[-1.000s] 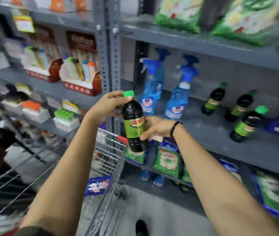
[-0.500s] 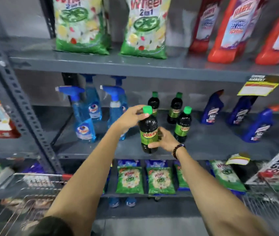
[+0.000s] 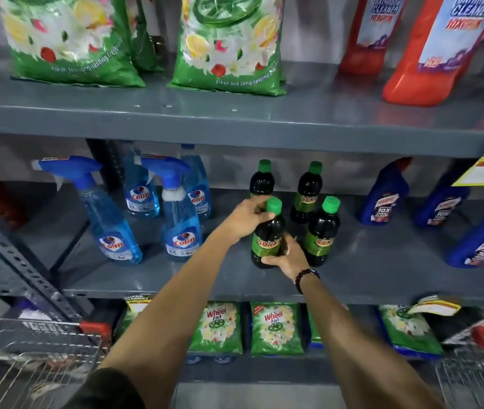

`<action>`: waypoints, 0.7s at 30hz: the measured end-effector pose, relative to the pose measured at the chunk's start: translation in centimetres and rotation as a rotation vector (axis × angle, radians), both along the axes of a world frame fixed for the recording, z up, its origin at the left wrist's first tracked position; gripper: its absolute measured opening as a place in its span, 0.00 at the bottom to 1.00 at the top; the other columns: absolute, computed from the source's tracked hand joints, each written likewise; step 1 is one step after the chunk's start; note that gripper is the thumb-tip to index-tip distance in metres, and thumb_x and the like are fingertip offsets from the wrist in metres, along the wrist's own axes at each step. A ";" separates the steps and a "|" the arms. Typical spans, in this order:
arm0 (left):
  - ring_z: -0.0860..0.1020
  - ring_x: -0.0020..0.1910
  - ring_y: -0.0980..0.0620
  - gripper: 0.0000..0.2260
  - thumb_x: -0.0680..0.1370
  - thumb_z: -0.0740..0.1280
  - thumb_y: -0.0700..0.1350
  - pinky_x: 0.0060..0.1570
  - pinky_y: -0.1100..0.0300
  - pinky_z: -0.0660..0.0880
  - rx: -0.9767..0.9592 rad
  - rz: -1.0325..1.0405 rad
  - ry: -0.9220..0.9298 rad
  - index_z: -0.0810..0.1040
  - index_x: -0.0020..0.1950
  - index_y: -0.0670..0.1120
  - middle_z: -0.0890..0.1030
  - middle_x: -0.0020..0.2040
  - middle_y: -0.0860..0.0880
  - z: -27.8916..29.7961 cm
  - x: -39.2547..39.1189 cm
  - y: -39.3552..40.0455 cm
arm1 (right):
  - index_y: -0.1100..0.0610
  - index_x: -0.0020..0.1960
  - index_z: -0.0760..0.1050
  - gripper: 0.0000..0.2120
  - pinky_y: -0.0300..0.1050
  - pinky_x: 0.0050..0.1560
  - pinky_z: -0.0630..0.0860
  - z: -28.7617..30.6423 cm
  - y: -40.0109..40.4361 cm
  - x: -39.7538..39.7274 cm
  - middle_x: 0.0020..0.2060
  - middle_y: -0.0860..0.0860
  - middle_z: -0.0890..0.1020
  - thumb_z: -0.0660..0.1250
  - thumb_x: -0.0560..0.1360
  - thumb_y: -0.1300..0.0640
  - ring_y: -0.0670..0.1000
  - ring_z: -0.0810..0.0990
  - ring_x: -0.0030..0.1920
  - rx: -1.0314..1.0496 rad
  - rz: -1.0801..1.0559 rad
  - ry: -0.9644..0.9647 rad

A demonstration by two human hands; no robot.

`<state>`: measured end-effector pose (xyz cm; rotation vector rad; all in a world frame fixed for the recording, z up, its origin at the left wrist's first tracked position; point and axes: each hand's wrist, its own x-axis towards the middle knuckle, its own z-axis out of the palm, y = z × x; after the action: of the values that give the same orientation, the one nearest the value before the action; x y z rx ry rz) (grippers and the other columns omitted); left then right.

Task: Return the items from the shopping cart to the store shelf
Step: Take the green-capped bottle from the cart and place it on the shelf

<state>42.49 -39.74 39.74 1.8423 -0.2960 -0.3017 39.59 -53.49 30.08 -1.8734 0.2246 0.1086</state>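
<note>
A dark bottle with a green cap and green label [image 3: 267, 231] stands upright on the grey middle shelf [image 3: 234, 278]. My left hand [image 3: 246, 215] grips its neck just under the cap. My right hand [image 3: 289, 256], with a bead bracelet at the wrist, wraps its lower body. Three matching bottles stand close by: one behind it [image 3: 261, 180], one further back to the right [image 3: 307, 191], and one beside it on the right [image 3: 323, 231]. The wire shopping cart [image 3: 37, 349] sits at the lower left.
Blue spray bottles [image 3: 175, 214] stand left of the dark bottles, blue cleaner bottles [image 3: 382, 199] to the right. Green detergent bags [image 3: 229, 45] and red cleaner bottles [image 3: 423, 51] fill the upper shelf. Small green packets [image 3: 276, 329] line the lower shelf. A second cart [image 3: 477, 358] is at lower right.
Both hands carried the dark bottle from above the cart to the middle shelf and lowered it down among the matching bottles. The view swung right and closer to the shelf.
</note>
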 end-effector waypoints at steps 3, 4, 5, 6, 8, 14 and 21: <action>0.71 0.67 0.44 0.23 0.75 0.64 0.33 0.70 0.52 0.65 -0.007 0.039 -0.006 0.67 0.69 0.40 0.74 0.67 0.39 -0.4 -0.6 0.2 | 0.58 0.67 0.66 0.40 0.59 0.67 0.70 -1.4 -0.1 0.1 0.63 0.57 0.77 0.78 0.59 0.66 0.56 0.75 0.63 0.006 -0.037 -0.003; 0.70 0.68 0.45 0.24 0.74 0.65 0.32 0.71 0.53 0.64 -0.012 0.057 -0.004 0.66 0.70 0.39 0.72 0.68 0.40 -0.4 -1.2 0.4 | 0.59 0.69 0.63 0.42 0.58 0.68 0.69 -1.5 0.1 -0.4 0.65 0.58 0.76 0.77 0.60 0.67 0.57 0.74 0.65 0.008 -0.051 0.003; 0.68 0.69 0.44 0.25 0.74 0.65 0.32 0.71 0.55 0.63 -0.037 0.081 0.003 0.65 0.70 0.39 0.71 0.69 0.40 -0.6 -1.9 0.7 | 0.60 0.71 0.61 0.44 0.58 0.69 0.68 -1.4 0.4 -1.0 0.66 0.58 0.74 0.77 0.61 0.67 0.57 0.72 0.66 0.005 -0.075 0.017; 0.67 0.70 0.44 0.25 0.74 0.65 0.32 0.69 0.57 0.63 -0.066 0.107 0.013 0.64 0.71 0.38 0.70 0.70 0.39 -0.7 -2.9 1.2 | 0.60 0.73 0.59 0.44 0.56 0.69 0.68 -0.7 1.0 -2.1 0.68 0.57 0.73 0.76 0.62 0.67 0.57 0.71 0.68 -0.012 -0.095 0.026; 0.67 0.70 0.44 0.24 0.75 0.64 0.33 0.63 0.62 0.64 -0.101 0.159 0.048 0.64 0.70 0.38 0.69 0.70 0.40 -1.4 -5.2 2.6 | 0.58 0.74 0.57 0.43 0.52 0.68 0.68 0.3 2.1 -4.7 0.69 0.56 0.71 0.75 0.65 0.65 0.57 0.70 0.68 -0.075 -0.157 0.045; 0.75 0.57 0.51 0.18 0.76 0.62 0.32 0.46 0.70 0.76 -0.315 0.517 0.150 0.67 0.66 0.33 0.75 0.60 0.39 -6.0 -14.3 11.3 | 0.61 0.73 0.59 0.35 0.50 0.66 0.68 0.5 9.1 -12.1 0.67 0.55 0.72 0.71 0.71 0.63 0.56 0.70 0.68 -0.135 -0.057 0.022; 0.75 0.32 0.62 0.06 0.76 0.61 0.31 0.31 0.70 0.69 -0.319 0.894 0.241 0.75 0.49 0.37 0.79 0.34 0.51 -12.5 -27.6 24.9 | 0.60 0.71 0.64 0.31 0.48 0.68 0.66 -0.6 23.4 -17.9 0.69 0.57 0.71 0.71 0.70 0.63 0.56 0.70 0.68 -0.310 0.417 -0.060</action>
<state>14.94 -14.86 27.23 1.4367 0.6112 0.1446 21.69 -30.12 29.46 -2.2073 -0.2054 0.3163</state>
